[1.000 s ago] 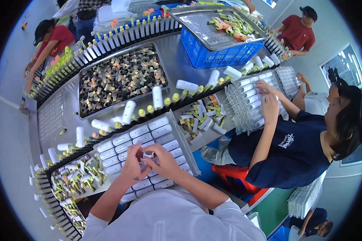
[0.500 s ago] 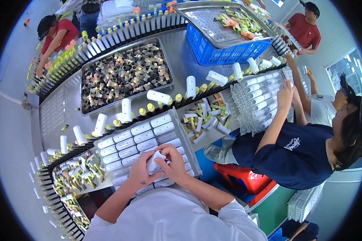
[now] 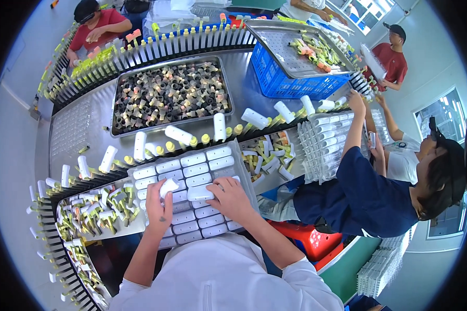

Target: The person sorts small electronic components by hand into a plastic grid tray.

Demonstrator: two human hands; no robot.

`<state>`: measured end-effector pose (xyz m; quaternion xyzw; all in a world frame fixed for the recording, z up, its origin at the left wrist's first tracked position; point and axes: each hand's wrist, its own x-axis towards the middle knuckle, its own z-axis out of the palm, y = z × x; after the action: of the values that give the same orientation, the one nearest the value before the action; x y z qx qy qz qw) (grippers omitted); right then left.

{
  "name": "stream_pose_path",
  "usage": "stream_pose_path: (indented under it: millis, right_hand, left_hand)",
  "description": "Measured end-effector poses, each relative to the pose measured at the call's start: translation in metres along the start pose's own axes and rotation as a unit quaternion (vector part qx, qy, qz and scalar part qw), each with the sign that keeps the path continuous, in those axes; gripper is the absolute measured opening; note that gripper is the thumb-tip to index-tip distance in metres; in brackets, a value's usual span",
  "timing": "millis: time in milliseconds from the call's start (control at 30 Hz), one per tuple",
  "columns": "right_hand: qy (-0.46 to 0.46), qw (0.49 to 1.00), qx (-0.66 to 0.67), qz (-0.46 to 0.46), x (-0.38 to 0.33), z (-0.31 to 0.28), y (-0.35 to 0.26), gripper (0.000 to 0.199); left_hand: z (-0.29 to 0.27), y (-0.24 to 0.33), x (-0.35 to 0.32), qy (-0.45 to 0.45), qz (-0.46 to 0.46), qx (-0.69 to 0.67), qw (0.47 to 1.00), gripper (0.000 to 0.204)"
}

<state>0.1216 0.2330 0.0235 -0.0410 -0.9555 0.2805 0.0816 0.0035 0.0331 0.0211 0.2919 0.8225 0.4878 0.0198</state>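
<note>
My left hand (image 3: 158, 206) is closed round a crumpled white cloth (image 3: 169, 186), above the left part of a clear plastic tray (image 3: 247, 189). Between the thumb and fingers of my right hand (image 3: 232, 199) is a white oblong plastic case (image 3: 199, 193), held just over the tray's middle. Rows of similar white cases, each with a small dark mark, lie in the tray. Whether the held case touches those beneath it, I cannot tell.
A curved conveyor carries upright yellow-green pegs with white cases (image 3: 219, 127) beyond the tray. Farther off are a metal tray (image 3: 230, 98) of dark caps and a blue crate (image 3: 275, 78). Loose strips (image 3: 96, 210) lie at left. A co-worker in navy (image 3: 342, 199) sits close on the right.
My hands have moved apart from holding the cloth together. The left keeps the cloth; the right now holds a white case over the tray. Cases on the conveyor have shifted left.
</note>
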Motion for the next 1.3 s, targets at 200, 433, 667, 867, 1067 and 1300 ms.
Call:
stream_pose_path:
  millis: [200,433,667,867,1067,1300]
  right_hand:
    - [0.075,0.97,0.218,0.079,0.001,-0.005,-0.017,0.031]
    - [0.114,0.978,0.16,0.066,-0.003,0.0,-0.002,0.028]
    - [0.173,0.97,0.146,0.093,-0.006,0.014,-0.004,0.023]
    - [0.118,0.969,0.2,0.086,-0.004,0.02,0.004,0.025]
    - [0.088,0.985,0.139,0.042,-0.001,0.013,-0.009,0.031]
    - [0.073,0.992,0.1,-0.008,-0.001,0.009,-0.003,0.036]
  left_hand:
    - [0.008,-0.026,-0.007,0.03,-0.007,-0.058,0.998,0.032]
    - [0.004,-0.028,-0.011,0.002,-0.06,-0.148,0.987,0.032]
    - [0.013,-0.038,-0.019,-0.024,-0.068,-0.229,0.971,0.036]
    - [0.002,-0.031,-0.014,-0.014,-0.052,-0.09,0.995,0.035]
    - [0.003,-0.028,-0.013,-0.038,-0.077,-0.1,0.991,0.036]
    - [0.008,-0.022,-0.008,-0.047,-0.088,-0.078,0.992,0.037]
